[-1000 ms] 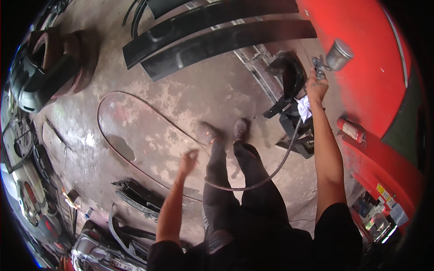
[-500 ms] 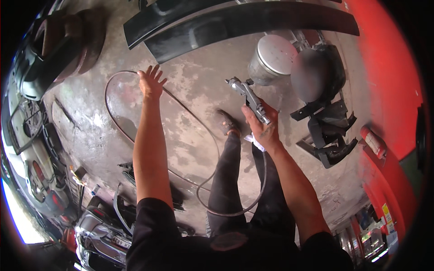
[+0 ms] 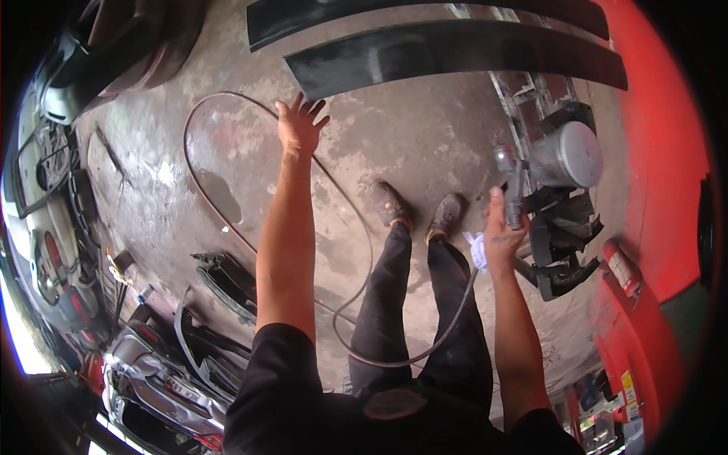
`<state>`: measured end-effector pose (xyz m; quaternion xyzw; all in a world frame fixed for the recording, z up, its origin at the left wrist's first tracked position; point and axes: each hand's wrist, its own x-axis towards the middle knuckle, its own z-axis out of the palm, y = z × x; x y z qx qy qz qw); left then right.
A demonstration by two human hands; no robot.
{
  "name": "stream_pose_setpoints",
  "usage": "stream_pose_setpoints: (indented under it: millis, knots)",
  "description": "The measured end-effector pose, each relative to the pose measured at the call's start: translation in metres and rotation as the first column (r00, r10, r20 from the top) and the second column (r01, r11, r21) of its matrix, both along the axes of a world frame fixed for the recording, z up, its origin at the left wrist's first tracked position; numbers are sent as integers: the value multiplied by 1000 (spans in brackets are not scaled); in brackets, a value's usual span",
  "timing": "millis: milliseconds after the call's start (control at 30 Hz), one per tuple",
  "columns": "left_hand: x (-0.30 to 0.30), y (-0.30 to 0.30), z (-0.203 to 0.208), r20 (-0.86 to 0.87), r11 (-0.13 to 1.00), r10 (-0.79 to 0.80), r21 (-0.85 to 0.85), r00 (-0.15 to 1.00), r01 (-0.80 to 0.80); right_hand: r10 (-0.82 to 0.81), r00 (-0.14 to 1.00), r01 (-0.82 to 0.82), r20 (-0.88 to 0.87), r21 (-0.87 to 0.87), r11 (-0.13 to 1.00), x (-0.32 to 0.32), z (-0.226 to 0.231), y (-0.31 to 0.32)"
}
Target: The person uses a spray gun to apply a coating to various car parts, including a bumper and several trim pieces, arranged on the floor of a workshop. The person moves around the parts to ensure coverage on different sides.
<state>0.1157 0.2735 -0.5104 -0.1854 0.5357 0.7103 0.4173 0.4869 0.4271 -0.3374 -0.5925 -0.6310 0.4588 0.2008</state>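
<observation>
Grips in the right hand [image 3: 502, 235], as seen from the head view, a grey metal spray gun [image 3: 517, 186], with the fingers closed around the handle. Carries on its far side a rounded silver-grey metal cup [image 3: 561, 159], with the flat round end turned rightward and toward the camera. Holds the gun out ahead and to the right of the legs, above a cluster of black moulded plastic parts [image 3: 561, 277]. Has a crumpled white cloth [image 3: 478, 252] just beside the right wrist, below the handle. Trails from there a long, thin grey-brown hose [image 3: 394, 365], curving across in front of the dark trousers [image 3: 390, 296] and then running forward in a wide loop on the left.

Stretches the left hand [image 3: 299, 130] forward, empty and with fingers spread, well apart from the right. Passes it above the hose, near the lower left corner of the nearer long black curved panel [image 3: 455, 57]; cannot tell whether touching either.

Stands in dark shoes [image 3: 387, 201] on a blotchy grey concrete floor [image 3: 425, 136]. Has a second, similar long black panel [image 3: 303, 20] beyond the nearer one, and a pale, worn metal frame [image 3: 512, 106] below them. Shows at the right a red cylindrical fire extinguisher [image 3: 622, 269] near a broad, glossy red surface [image 3: 660, 167].
</observation>
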Motion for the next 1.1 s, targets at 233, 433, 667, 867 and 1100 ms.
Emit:
stream_pose_setpoints:
  millis: [233,433,667,867,1100]
  knots:
    - [122,-110,2,-135,866,-382,-397,914,304,539,829,-515,-152,171,840,-91,2,-83]
    - [293,-272,46,-68,263,-958,-588,277,765,537,686,-633,-490,-39,773,-119,37,-77]
    - [363,-355,125,-333,-94,-916,-361,-223,928,291,951,-292,-108,11,956,-50,46,43]
    - [353,-318,192,47,274,-948,-387,316,881,-68,989,40,133,205,978,-15,57,130]
    - [314,-307,237,-12,130,-989,-566,150,814,188,981,-191,53,45,981,-93,53,87]
